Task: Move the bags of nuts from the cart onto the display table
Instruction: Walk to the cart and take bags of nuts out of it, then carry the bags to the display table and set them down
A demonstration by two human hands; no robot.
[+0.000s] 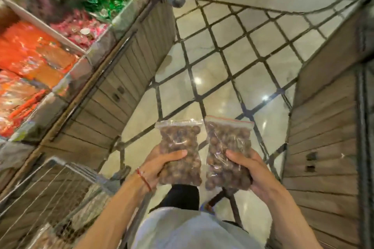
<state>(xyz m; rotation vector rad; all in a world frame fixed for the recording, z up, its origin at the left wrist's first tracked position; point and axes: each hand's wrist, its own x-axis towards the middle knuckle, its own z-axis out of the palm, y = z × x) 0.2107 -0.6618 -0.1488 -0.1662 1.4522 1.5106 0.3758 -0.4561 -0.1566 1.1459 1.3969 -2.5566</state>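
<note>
One floor [232, 70]: pale glossy tiles crossed by dark diagonal lines, filling the middle below me.
Display table [113, 79]: on my left, with a wood-panelled side; the bins on top are heaped with orange packets [34, 52] and red and green shiny wrappers [101, 4], all blurred.
Counter [323, 127]: on my right, the same wood panelling.
Cart [66, 164]: wire basket at my lower left, beside the display table; what lies in it is too blurred to tell.
Left bag [178, 141]: clear zip bag full of round brown nuts, upright in the air over the floor, apart from the cart and the display table.
Right bag [228, 139]: the same sort, red stripe at its seal, just beside the left bag.
Left hand [159, 166]: I grip the left bag's lower half, thumb pressed across its front, fingers hidden behind.
Right hand [251, 172]: I grip the right bag low down, thumb on the front, fingers curled round its back.
String [143, 180]: red, round my left wrist.
</note>
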